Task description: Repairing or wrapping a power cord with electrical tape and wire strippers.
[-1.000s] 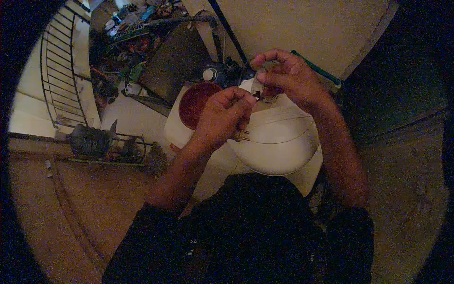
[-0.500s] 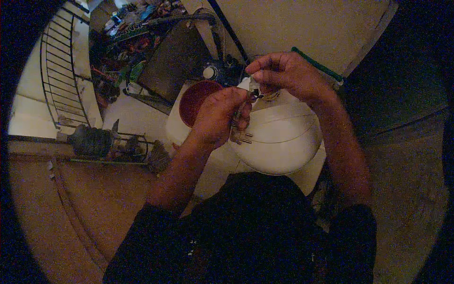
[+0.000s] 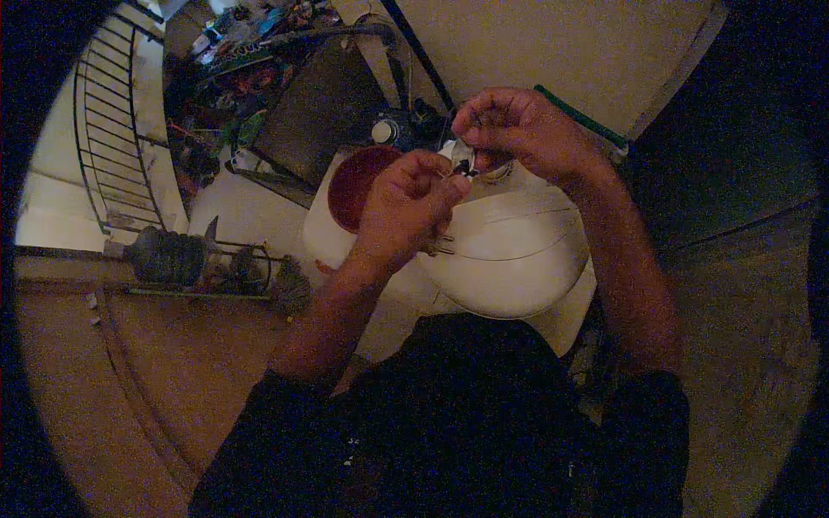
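Note:
Above a large white rounded bowl-like thing point(image 3: 509, 276), my two hands meet over one small pale piece with dark spots point(image 3: 464, 160). My left hand point(image 3: 406, 203) pinches its lower end between thumb and fingers. My right hand point(image 3: 527, 129) is closed at its upper end, fingertips bent together; a thin clear or whitish bit shows beneath them. A two-pin plug point(image 3: 444, 245) pokes out below my left hand, mostly hidden by it. What exactly the small piece is cannot be made out in the dim, grainy light.
A dark red round tub point(image 3: 345, 192) stands left of the white thing, on a pale surface point(image 3: 318, 229). Behind are a dark device with a white knob point(image 3: 384, 131) and a heap of clutter point(image 3: 250, 60). A shelf with a dark ribbed container point(image 3: 168, 257) lies left.
My left hand has turned and its fingers have shifted up onto the small piece. The plug is now more covered. My right hand has moved only slightly.

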`<action>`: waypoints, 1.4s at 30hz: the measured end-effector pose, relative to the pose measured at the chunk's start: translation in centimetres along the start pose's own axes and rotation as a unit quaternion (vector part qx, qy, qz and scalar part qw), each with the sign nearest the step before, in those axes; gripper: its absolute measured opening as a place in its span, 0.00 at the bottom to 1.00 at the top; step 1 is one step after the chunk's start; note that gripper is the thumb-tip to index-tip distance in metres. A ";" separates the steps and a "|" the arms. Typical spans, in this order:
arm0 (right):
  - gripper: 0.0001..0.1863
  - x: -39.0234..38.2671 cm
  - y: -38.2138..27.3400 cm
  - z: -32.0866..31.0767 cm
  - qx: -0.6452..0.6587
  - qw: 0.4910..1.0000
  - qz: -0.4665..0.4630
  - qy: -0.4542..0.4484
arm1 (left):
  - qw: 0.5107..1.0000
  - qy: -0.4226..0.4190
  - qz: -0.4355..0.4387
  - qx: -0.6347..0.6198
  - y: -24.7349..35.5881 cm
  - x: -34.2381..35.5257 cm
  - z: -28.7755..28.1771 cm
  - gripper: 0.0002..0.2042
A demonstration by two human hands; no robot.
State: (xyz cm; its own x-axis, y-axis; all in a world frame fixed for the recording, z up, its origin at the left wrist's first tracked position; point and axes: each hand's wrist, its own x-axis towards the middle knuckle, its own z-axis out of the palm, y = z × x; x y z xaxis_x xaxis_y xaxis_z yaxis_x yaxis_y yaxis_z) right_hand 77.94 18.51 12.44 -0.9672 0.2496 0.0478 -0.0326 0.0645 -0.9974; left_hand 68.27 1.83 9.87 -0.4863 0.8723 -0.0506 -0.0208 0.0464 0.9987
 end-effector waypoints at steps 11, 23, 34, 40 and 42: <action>0.11 0.0 -0.2 -0.1 -0.008 1.000 -0.014 -0.011 | 0.990 0.049 0.051 0.118 1.1 -0.5 0.7 0.07; 0.16 0.2 1.0 -0.5 0.087 0.992 0.058 -0.066 | 0.989 -0.030 -0.056 -0.134 -0.4 -0.8 -0.7 0.05; 0.20 0.0 -0.6 -0.5 0.136 0.986 0.088 -0.047 | 0.962 -0.051 -0.091 -0.253 -0.2 -0.6 -0.9 0.06; 0.21 -1.7 -1.1 -0.7 -0.204 0.977 -0.026 0.051 | 0.941 -0.062 -0.116 -0.312 0.2 -0.8 -0.8 0.07; 0.18 -2.9 -1.0 0.2 -0.205 0.973 -0.054 0.087 | 0.934 -0.075 -0.128 -0.325 0.5 -1.1 -0.9 0.04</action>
State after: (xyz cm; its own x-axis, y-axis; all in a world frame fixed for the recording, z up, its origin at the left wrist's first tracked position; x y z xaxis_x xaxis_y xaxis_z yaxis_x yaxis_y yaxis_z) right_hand 80.77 17.53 13.32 -0.9048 0.3783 0.1953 0.0067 0.4714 -0.8819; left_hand 67.95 0.48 10.45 -0.2659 0.9338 -0.2396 -0.6691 0.0002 0.7432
